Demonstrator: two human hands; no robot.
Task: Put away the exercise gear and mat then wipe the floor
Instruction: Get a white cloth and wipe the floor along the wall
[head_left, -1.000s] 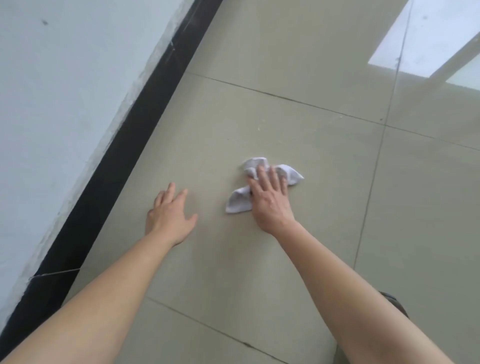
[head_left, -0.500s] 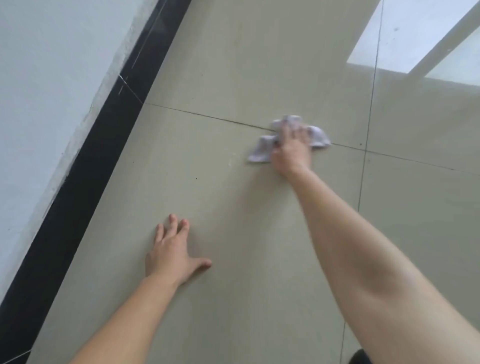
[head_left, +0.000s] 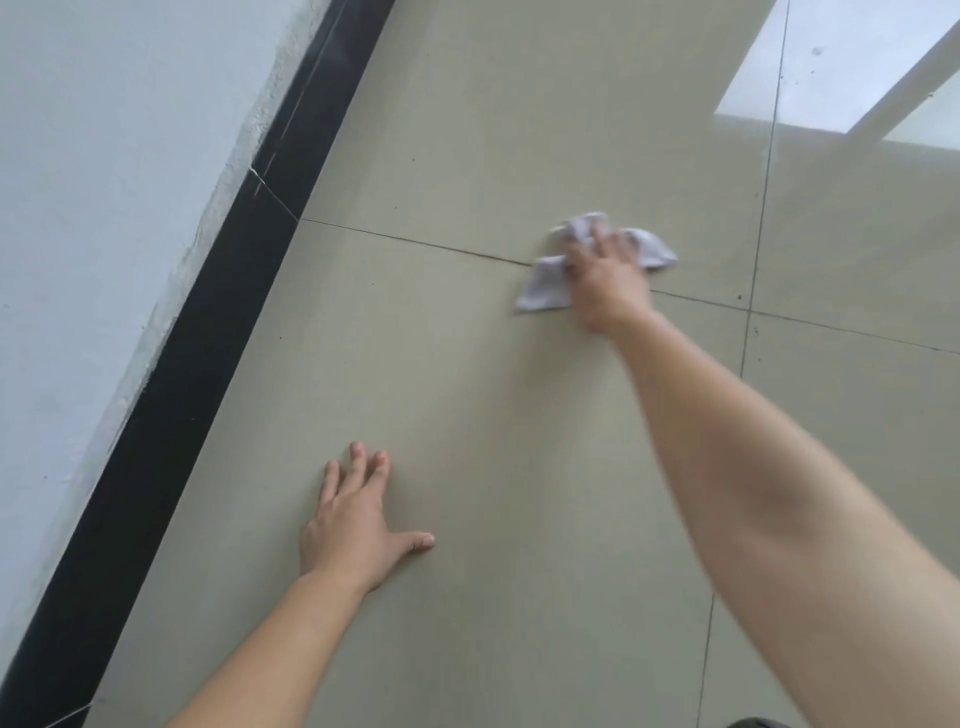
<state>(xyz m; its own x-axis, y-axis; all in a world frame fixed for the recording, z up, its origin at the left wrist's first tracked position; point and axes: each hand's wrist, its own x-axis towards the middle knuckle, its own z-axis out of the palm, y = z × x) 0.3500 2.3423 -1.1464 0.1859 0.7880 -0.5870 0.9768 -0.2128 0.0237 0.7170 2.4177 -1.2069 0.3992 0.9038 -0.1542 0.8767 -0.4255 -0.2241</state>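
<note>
Floor (head_left: 467, 389): beige tile, 6 to 2 o'clock; no gear or mat in view, so wiping is judged the current stage.
Wall (head_left: 104, 182): 9 to 11 o'clock, edged by black skirting (head_left: 182, 389).
Right hand (head_left: 605, 280): the nearer hand, at 1 o'clock; fingers extended, pressing flat on the cloth, pointing to 11 o'clock.
Left hand (head_left: 353, 525): at 7 o'clock, fingers spread flat on the tile as a prop; well apart from the cloth.
Cloth (head_left: 543, 288): under the right palm, straddling the grout line (head_left: 415, 241); long axis 8 to 2 o'clock, across the fingers.
Next stroke: judged to run crosswise to that axis.
</note>
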